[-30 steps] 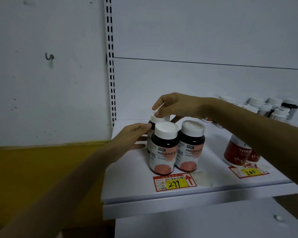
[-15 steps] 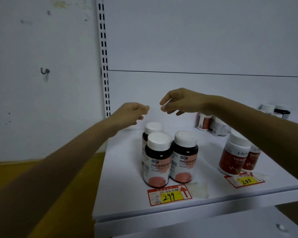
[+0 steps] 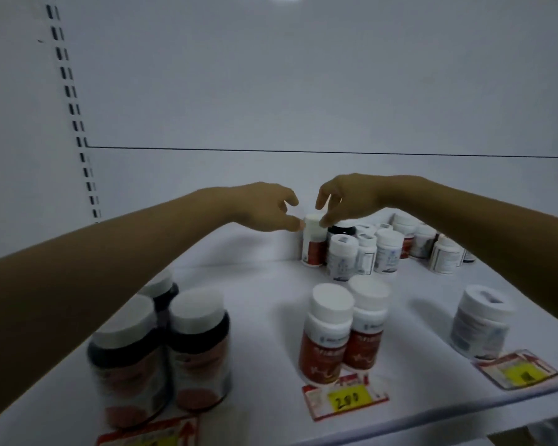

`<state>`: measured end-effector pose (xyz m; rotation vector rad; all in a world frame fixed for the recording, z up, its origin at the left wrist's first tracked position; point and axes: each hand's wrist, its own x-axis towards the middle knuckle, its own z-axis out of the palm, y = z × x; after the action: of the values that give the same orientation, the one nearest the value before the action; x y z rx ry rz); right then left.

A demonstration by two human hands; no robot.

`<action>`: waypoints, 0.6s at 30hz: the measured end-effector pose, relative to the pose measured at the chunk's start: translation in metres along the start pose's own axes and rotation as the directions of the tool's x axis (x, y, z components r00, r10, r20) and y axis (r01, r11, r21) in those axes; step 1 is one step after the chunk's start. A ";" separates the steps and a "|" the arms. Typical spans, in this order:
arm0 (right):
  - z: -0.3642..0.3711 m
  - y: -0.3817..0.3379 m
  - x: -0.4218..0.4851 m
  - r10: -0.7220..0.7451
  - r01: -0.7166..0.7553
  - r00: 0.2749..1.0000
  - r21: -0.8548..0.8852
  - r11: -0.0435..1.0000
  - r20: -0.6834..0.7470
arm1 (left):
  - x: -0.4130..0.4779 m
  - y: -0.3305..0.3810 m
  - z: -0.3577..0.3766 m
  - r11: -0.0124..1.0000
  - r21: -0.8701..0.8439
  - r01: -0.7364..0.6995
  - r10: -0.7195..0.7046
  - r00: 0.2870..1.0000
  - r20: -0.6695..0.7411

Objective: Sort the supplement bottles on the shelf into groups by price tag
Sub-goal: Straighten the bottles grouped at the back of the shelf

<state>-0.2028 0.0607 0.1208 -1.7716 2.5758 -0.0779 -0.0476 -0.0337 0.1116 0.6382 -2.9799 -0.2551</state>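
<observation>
The red-labelled bottle (image 3: 313,241) I am reaching for stands upright at the back of the shelf (image 3: 271,284), at the left end of an unsorted cluster of bottles (image 3: 380,249) near the back wall. Its white cap sits between my two hands. My left hand (image 3: 264,207) comes in from the left with the thumb tip right against the cap's left side, the other fingers curled and spread above it. My right hand (image 3: 345,201) comes in from the right with its fingers (image 3: 324,222) touching the cap's upper right edge. Both hands have fingers apart, neither closed around the bottle; I cannot tell whether they press it firmly.

Nearer the front edge, the shelf carries sorted groups. At the left, three dark bottles (image 3: 161,349) with white caps stand close together, partly crossed by my left forearm, above a red and yellow price tag (image 3: 149,437) whose number is cut off. In the middle, two red-labelled white-capped bottles (image 3: 342,333) stand touching side by side behind a price tag reading 200 (image 3: 347,399). At the right, one white bottle (image 3: 480,323) stands alone behind another tag (image 3: 519,371), too blurred to read.
</observation>
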 end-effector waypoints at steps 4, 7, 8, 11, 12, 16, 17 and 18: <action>0.019 0.039 0.022 -0.066 0.077 0.993 -0.110 0.991 0.094 | 0.027 0.025 0.023 0.999 -0.005 0.048 -0.047 0.998 0.049; 0.036 0.059 0.038 -0.111 0.135 0.981 -0.155 0.979 0.160 | 0.040 0.035 0.041 0.993 -0.013 0.114 -0.113 0.992 0.064; 0.040 0.063 0.043 -0.134 0.165 0.976 -0.179 0.970 0.174 | 0.043 0.037 0.046 0.991 -0.016 0.136 -0.135 0.988 0.072; 0.048 0.073 0.050 -0.220 0.260 0.958 -0.230 0.938 0.184 | 0.050 0.042 0.059 0.978 -0.040 0.204 -0.199 0.974 0.104; 0.049 0.075 0.052 -0.240 0.279 0.954 -0.230 0.932 0.181 | 0.051 0.043 0.062 0.974 -0.044 0.222 -0.216 0.970 0.111; 0.054 0.076 0.053 -0.296 0.350 0.933 -0.329 0.877 0.205 | 0.052 0.046 0.068 0.963 -0.048 0.266 -0.260 0.960 0.104; 0.055 0.076 0.053 -0.303 0.358 0.932 -0.358 0.863 0.201 | 0.052 0.047 0.069 0.960 -0.050 0.275 -0.269 0.958 0.105; 0.056 0.076 0.052 -0.304 0.358 0.932 -0.377 0.854 0.196 | 0.051 0.048 0.069 0.958 -0.050 0.281 -0.275 0.956 0.107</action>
<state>-0.2897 0.0373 0.0623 -2.2554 2.2849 0.5974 -0.1213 -0.0015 0.0545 1.0684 -2.9508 -0.4123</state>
